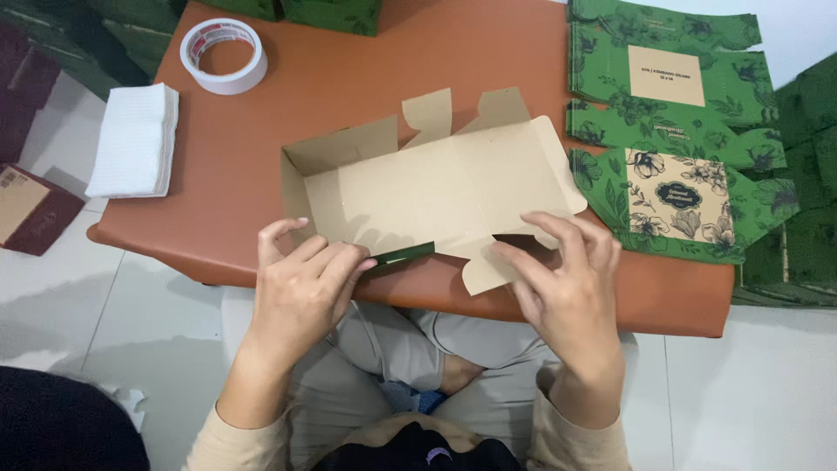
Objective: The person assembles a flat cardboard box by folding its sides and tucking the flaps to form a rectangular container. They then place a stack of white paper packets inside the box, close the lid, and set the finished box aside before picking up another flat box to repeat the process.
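Observation:
A half-folded cardboard box [436, 187], brown inside and green outside, lies open on the low orange-brown table [349, 78]. Its left and far walls stand up; the right side is still flat with loose flaps. My left hand [301, 292] presses on the near-left wall, fingertips at a dark green folded edge [401, 255]. My right hand [567, 288] grips the near-right edge, thumb and fingers pinching the wall beside a brown flap [484, 272] that hangs over the table's front edge.
A roll of white tape [224, 55] sits at the table's far left. A stack of white napkins [132, 139] overhangs the left edge. Flat green floral box blanks [671, 131] are piled at the right, with more on the floor. Dark red boxes [30, 209] lie at left.

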